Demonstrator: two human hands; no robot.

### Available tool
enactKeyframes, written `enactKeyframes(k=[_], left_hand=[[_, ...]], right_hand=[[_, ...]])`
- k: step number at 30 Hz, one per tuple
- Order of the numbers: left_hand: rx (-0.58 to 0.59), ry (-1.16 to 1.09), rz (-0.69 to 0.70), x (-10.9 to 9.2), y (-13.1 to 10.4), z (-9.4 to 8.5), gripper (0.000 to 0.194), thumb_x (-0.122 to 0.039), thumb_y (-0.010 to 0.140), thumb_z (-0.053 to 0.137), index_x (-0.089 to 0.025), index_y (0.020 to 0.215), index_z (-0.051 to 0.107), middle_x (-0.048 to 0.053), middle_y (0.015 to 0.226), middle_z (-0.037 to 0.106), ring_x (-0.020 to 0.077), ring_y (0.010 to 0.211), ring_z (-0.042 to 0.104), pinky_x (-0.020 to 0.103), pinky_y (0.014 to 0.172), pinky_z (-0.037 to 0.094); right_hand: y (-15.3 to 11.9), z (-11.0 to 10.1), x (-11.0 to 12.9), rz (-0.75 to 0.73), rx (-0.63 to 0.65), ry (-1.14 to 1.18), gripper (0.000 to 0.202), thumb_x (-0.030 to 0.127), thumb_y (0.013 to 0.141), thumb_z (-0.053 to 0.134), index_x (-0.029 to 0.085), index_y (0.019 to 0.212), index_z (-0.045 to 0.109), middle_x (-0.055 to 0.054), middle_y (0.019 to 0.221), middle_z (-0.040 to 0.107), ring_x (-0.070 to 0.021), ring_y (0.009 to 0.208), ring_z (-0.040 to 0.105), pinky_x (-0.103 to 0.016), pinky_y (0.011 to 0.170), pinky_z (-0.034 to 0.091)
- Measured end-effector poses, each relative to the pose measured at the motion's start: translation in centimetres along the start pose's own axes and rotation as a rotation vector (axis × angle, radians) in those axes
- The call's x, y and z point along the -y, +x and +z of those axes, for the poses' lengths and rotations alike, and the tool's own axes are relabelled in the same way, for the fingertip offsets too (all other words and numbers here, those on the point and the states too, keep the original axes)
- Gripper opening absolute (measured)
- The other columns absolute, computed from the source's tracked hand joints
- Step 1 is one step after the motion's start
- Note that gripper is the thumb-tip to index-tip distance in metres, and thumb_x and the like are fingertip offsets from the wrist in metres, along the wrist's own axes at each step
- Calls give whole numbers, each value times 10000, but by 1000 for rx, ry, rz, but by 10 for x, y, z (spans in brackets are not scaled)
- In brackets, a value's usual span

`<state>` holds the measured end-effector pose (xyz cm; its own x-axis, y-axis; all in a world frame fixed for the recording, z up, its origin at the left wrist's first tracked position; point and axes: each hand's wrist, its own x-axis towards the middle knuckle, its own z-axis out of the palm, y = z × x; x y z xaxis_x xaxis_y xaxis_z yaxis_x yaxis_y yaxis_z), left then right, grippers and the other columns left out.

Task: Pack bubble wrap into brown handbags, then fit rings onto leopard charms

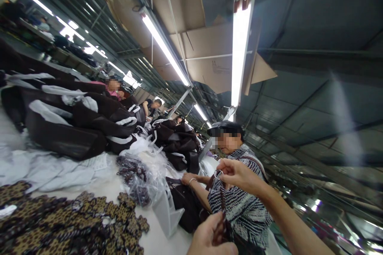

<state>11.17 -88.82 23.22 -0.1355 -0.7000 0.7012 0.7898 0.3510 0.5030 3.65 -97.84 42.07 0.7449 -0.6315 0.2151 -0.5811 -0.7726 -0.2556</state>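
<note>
My right hand (239,175) is raised, with thumb and fingers pinched on a silver metal ring (218,173) at the upper end of a thin dark brown strap (223,197). The strap hangs down from the ring to my left hand (211,237), whose fingers are closed around its lower part. What lies below that hand is out of view. Leopard-print flower-shaped pieces (74,223) with dark cords lie heaped on the white table (152,227) to the left.
Across from me a person in a black-and-white patterned top (239,195) handles a dark bag (185,203). Clear plastic wrapping (155,167) covers more dark pieces. Dark bags with white stuffing (68,131) are piled behind. Other people sit farther back, beneath tube lights (241,48).
</note>
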Motion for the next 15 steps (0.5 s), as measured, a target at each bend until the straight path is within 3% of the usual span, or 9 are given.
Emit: enactKeyframes(k=[4, 7, 9, 12, 15], left_hand=[[-35, 17, -60, 2, -4, -5, 846, -284, 546, 785, -157, 1344, 536, 131, 1322, 591, 335, 1303, 474, 372, 1092, 317], [-116, 127, -138, -4, -12, -6, 789, -213, 532, 721, -160, 1303, 560, 86, 1085, 657, 266, 1035, 596, 324, 868, 430], [-210, 221, -219, -13, -25, -5, 710, -205, 542, 666, -159, 1247, 596, 46, 949, 640, 199, 830, 578, 280, 704, 414], [-232, 394, -329, -34, -62, -7, 516, -205, 584, 632, -195, 1099, 670, 12, 869, 629, 176, 750, 532, 261, 642, 378], [-200, 647, -422, -62, -123, -18, 253, -269, 634, 723, -253, 887, 724, 7, 822, 667, 217, 781, 566, 295, 720, 426]], right_hand=[[-3, 2, 6, 12, 0, 48, 135, 210, 714, 665, 200, 829, 595, 79, 570, 567, -124, 509, 582, -225, 471, 418], [-5, 8, 12, 43, -17, 117, 137, 258, 707, 651, 213, 788, 551, 84, 559, 564, -119, 501, 580, -221, 474, 435], [-8, 16, 14, 81, -16, 172, 141, 301, 719, 623, 220, 753, 513, 81, 545, 575, -115, 495, 590, -216, 480, 447], [-14, 35, 13, 155, 63, 238, 170, 348, 724, 622, 216, 754, 518, 64, 544, 621, -119, 497, 624, -210, 483, 467], [-22, 65, 7, 221, 229, 273, 168, 318, 696, 663, 208, 748, 548, 56, 512, 639, -129, 461, 641, -192, 433, 463]])
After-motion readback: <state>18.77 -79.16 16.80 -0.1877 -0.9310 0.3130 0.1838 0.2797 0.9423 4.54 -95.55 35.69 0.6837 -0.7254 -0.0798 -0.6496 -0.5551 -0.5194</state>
